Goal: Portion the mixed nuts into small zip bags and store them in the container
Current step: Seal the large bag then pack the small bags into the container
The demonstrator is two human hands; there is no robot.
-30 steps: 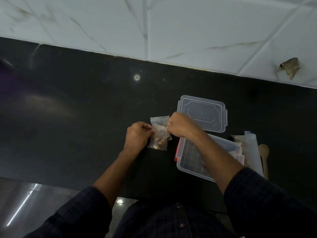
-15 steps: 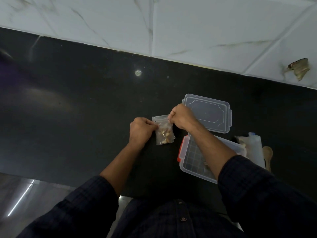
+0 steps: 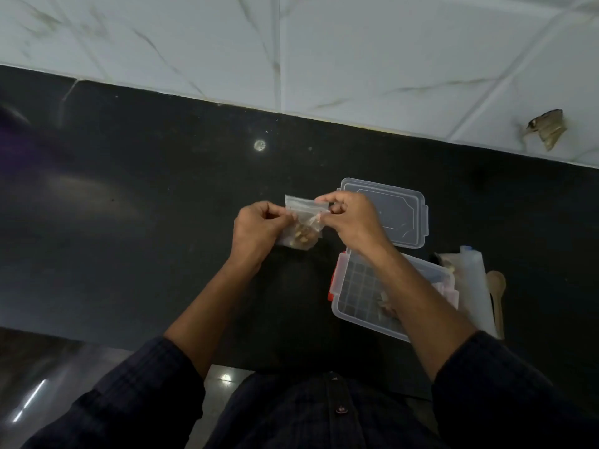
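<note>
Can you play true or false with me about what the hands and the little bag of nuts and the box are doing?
1. Both hands hold the little zip bag. True: the left hand and the right hand pinch it near its top.
2. The zip bag is empty. False: nuts sit in its lower part.
3. The lid is snapped onto the container. False: the clear lid lies on the black counter beyond the open container.
4. A wooden spoon lies right of the container. True.
5. The bag is already inside the container. False: it is held above the counter, left of the container.
</note>
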